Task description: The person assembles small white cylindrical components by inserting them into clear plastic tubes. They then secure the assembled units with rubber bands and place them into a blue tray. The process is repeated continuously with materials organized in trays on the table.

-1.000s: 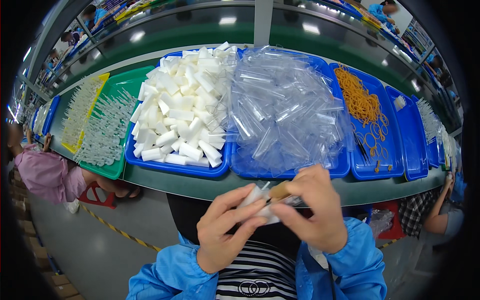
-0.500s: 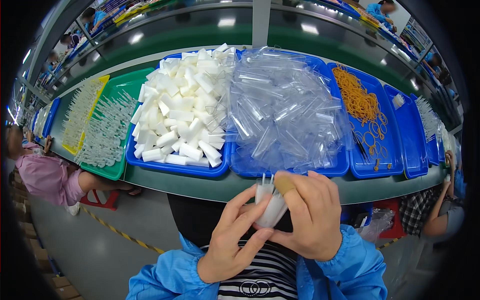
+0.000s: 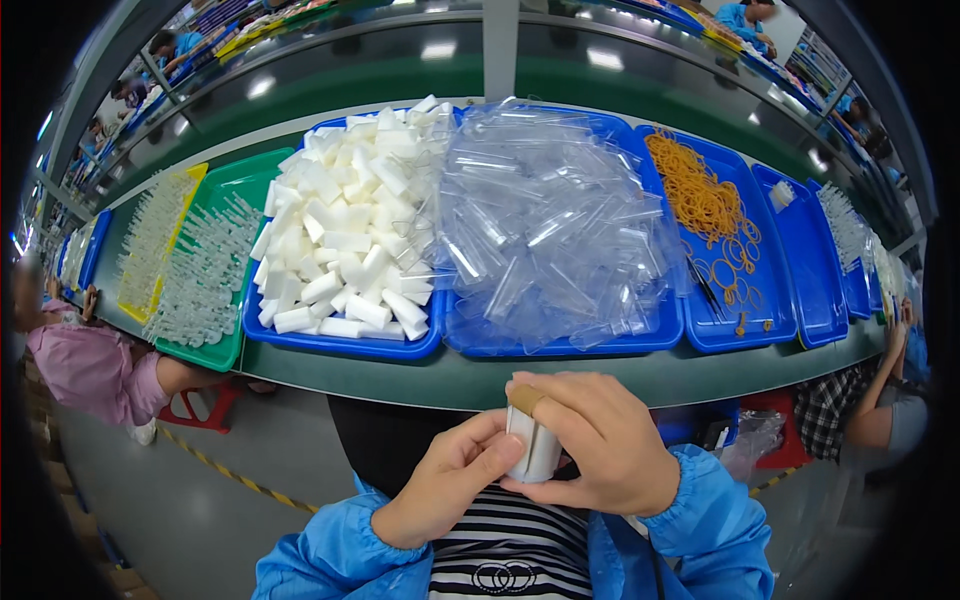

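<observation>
Both hands are together in front of my striped shirt, just off the near edge of the bench. Between them stands a white foam piece, upright, with a dark slit down its side. My left hand pinches it from the left with thumb and fingers. My right hand is closed round its right side and top, a tan finger cover on one finger lying over the top end. Whatever sits inside the foam is hidden by my fingers.
Along the green bench stand trays of white foam pieces, clear plastic sleeves and orange rubber bands with black tweezers. Left, a green tray holds thin clear parts. Co-workers sit on both sides.
The foam piece is turned more upright, and the thin pale tips above it no longer show. My right fingers have moved left over its top. The view has shifted slightly.
</observation>
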Demonstrator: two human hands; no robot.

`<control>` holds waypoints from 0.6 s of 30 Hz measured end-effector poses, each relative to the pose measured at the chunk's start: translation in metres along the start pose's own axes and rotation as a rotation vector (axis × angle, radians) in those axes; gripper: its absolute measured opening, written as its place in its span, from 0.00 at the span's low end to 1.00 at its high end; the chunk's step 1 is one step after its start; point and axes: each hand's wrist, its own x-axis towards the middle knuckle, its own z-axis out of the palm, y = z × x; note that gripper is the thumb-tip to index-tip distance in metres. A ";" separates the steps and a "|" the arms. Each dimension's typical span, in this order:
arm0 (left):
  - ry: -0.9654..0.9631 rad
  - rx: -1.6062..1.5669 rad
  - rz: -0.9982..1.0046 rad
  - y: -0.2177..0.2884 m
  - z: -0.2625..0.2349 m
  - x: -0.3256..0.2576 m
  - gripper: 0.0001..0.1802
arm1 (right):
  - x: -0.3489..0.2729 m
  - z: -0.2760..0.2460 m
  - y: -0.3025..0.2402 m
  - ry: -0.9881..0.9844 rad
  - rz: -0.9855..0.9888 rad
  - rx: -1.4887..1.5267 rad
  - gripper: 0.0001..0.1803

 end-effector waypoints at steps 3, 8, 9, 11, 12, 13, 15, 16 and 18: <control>-0.035 -0.020 -0.023 -0.002 0.001 0.004 0.32 | -0.005 0.001 0.007 0.093 -0.035 -0.026 0.35; -0.201 -0.128 -0.081 -0.004 0.004 0.017 0.27 | -0.010 0.000 0.007 0.081 -0.142 0.043 0.32; -0.222 -0.116 -0.097 -0.001 0.008 0.022 0.24 | -0.012 -0.006 0.007 0.072 -0.130 0.005 0.31; -0.249 -0.109 -0.192 0.003 0.010 0.029 0.21 | -0.012 -0.014 0.007 0.055 -0.120 -0.041 0.30; -0.269 -0.133 -0.209 -0.003 0.009 0.031 0.21 | -0.016 -0.018 0.008 0.030 -0.116 -0.050 0.29; -0.288 -0.155 -0.229 -0.006 0.010 0.033 0.21 | -0.020 -0.020 0.010 0.034 -0.125 -0.065 0.29; -0.231 -0.231 -0.276 -0.008 0.023 0.040 0.29 | -0.026 -0.022 0.016 0.040 -0.144 -0.096 0.29; -0.227 -0.241 -0.297 -0.005 0.027 0.044 0.29 | -0.030 -0.022 0.020 0.023 -0.115 -0.090 0.32; -0.242 -0.187 -0.290 -0.003 0.034 0.055 0.24 | -0.031 -0.032 0.027 -0.009 -0.049 -0.052 0.35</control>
